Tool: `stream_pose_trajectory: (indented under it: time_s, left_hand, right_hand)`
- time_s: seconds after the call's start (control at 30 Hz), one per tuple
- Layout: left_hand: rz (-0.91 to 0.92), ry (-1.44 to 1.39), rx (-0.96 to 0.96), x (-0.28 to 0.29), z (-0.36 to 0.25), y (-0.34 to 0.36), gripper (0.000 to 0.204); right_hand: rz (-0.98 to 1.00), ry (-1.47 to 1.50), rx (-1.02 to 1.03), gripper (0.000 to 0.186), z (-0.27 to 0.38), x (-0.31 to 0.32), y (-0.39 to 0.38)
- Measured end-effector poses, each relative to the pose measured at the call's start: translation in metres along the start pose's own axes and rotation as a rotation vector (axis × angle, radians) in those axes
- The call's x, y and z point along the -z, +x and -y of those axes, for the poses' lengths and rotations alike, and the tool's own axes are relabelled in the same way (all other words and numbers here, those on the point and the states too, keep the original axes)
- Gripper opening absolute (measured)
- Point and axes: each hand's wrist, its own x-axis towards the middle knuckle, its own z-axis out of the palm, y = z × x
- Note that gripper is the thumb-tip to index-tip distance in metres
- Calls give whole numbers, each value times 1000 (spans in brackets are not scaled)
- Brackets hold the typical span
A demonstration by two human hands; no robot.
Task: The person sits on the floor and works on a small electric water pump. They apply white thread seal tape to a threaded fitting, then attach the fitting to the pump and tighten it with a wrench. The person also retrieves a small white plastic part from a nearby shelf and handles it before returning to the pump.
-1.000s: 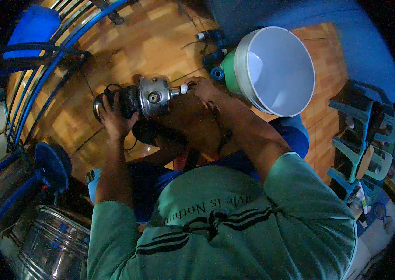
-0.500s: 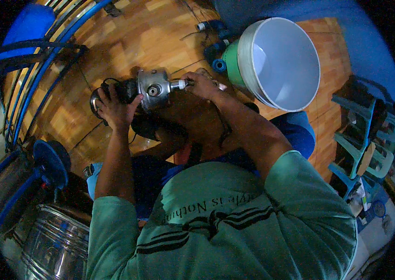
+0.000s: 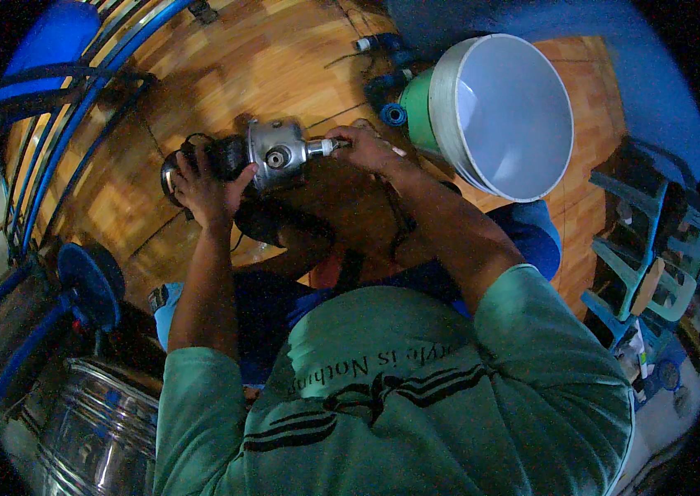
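A silver pump head [image 3: 277, 155] with a round port lies on its side on the floor before me, joined to a black motor [image 3: 228, 157]. My left hand [image 3: 205, 188] grips over the motor, fingers spread across its top and thumb towards the metal head. A short metal pipe [image 3: 315, 149] sticks out of the head's right side, with white wrapping [image 3: 327, 147] at its end. Closed around that end are the fingertips of my right hand [image 3: 369, 154]. Something small and pale [image 3: 399, 152] shows just past that hand, too dim to name.
A big white bucket [image 3: 461, 103] tilts open towards me at right, beside green plastic and blue pipe fittings [image 3: 394, 114]. Teal plastic stools [image 3: 627, 240] stand far right. Left are a blue tubular rack [image 3: 97, 91], a blue round-based stand [image 3: 92, 285] and a shiny metal drum [image 3: 102, 422].
The view has shifted slightly. My right fingers have moved a little around the pipe's wrapped end. My left hand stays on the motor.
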Motion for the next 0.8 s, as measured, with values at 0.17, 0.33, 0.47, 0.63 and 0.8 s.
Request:
stream_pose_trajectory:
  time_s: [0.17, 0.33, 0.47, 0.63, 0.8]
  left_hand:
    - [-9, 32, 12, -6, 1, -3, 114]
    - [-11, 15, 11, -4, 1, -5, 115]
    - [-5, 27, 15, -4, 2, -5, 113]
    - [42, 31, 27, -7, 2, -2, 113]
    - [7, 20, 25, -6, 3, -4, 113]
  right_hand:
    - [42, 175, -3, 41, 1, 4, 1]
    - [24, -118, 31, 46, -10, 0, 4]
    - [56, -45, -14, 36, 15, 11, 0]
    - [199, -85, 57, 37, -24, 7, 19]
    - [349, 266, -304, 34, 11, 19, 19]
